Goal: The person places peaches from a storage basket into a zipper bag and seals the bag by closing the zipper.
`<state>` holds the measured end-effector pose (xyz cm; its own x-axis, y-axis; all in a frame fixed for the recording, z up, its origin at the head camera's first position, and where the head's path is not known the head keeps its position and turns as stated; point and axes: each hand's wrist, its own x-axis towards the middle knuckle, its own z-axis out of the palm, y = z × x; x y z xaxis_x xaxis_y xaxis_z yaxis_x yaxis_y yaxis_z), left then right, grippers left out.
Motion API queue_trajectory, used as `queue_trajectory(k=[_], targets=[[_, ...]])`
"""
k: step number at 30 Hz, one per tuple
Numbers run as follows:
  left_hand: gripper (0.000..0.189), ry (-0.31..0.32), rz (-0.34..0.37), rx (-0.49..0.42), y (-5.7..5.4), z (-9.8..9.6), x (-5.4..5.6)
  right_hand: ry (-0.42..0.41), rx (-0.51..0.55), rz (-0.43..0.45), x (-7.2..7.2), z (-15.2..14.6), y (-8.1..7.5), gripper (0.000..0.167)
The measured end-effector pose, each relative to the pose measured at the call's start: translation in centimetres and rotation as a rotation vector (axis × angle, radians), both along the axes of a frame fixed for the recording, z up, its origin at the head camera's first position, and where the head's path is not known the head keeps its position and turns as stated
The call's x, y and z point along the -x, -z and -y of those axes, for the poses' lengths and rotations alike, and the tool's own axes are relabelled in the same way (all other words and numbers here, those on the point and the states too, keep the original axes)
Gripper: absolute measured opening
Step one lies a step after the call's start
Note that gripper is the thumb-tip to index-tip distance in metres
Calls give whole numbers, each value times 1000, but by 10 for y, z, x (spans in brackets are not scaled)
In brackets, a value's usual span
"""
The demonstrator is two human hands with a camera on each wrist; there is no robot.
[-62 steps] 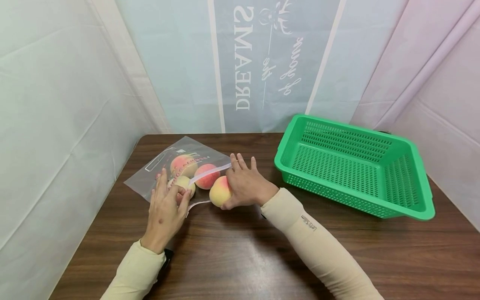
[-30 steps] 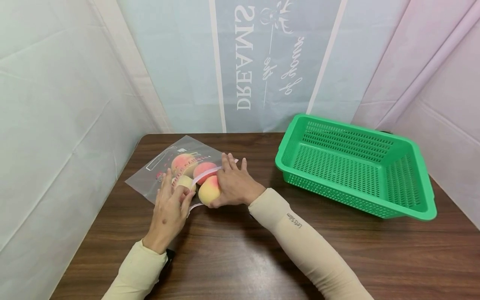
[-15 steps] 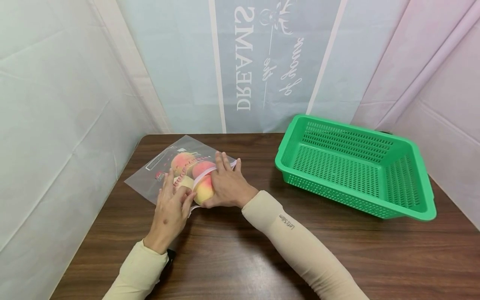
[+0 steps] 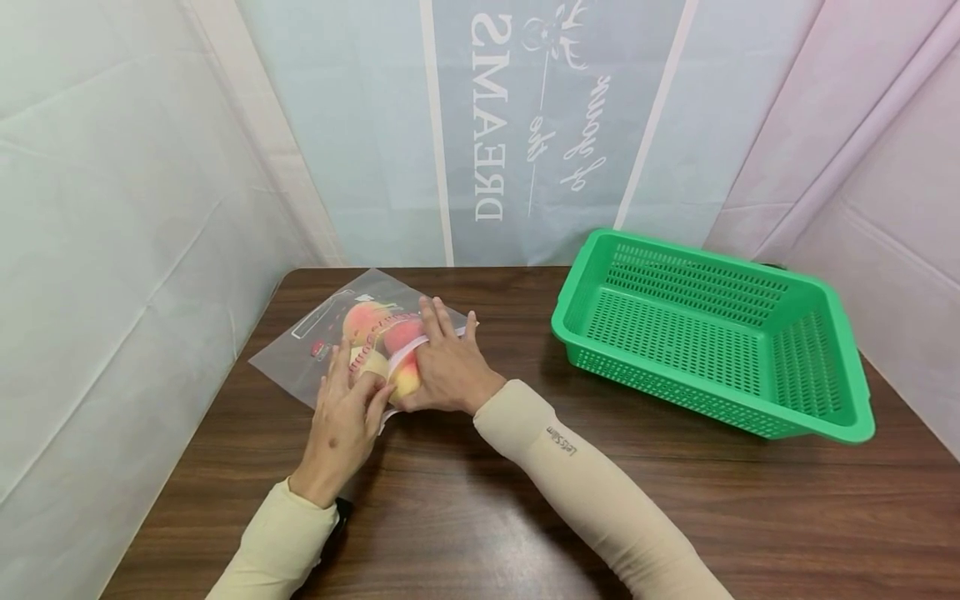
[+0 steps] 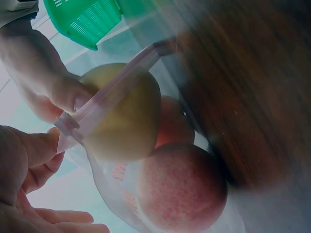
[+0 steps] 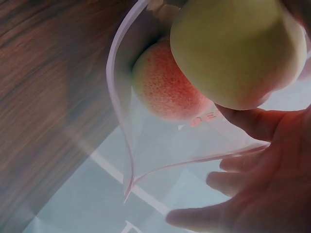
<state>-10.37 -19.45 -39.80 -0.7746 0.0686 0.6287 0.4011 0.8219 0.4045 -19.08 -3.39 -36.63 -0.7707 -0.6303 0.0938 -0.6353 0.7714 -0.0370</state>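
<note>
A clear zip bag (image 4: 285, 360) with red print lies on the table's left side, three peaches inside: a red-and-yellow one (image 4: 365, 321), a redder one (image 4: 402, 332) and a pale one (image 4: 367, 361). My left hand (image 4: 339, 429) pinches the bag's near edge, by the slider (image 5: 66, 123) seen in the left wrist view. Between thumb and index finger, my right hand (image 4: 452, 371) holds another peach (image 4: 407, 378) in the bag's mouth. Its remaining fingers stretch out over the upper edge. In the right wrist view this peach (image 6: 233, 48) overlaps the red peach (image 6: 167, 82).
A green plastic basket (image 4: 675, 379) with slotted walls stands on the right of the brown wooden table (image 4: 465, 517). White cloth walls rise at left and right, and a printed curtain (image 4: 360, 125) hangs behind the table.
My right hand has moved left with its peach, from outside the bag's mouth to partly under the zip strip. My left hand keeps its pinch on the edge, nearly still.
</note>
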Motion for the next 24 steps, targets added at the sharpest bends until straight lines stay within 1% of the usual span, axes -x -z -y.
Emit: queue_trajectory(k=[5,12,15,24], targets=[[14,14,-18,4,0,0,1,-2,-15,-76,0,5,1,61],[14,26,-41,7,1,-1,3,21,-49,-134,0,10,3,65],[15,28,-41,9,1,-1,4,39,-72,-139,0,12,3,68],[14,31,-36,42,0,-1,4,105,-91,-133,-1,19,6,72]])
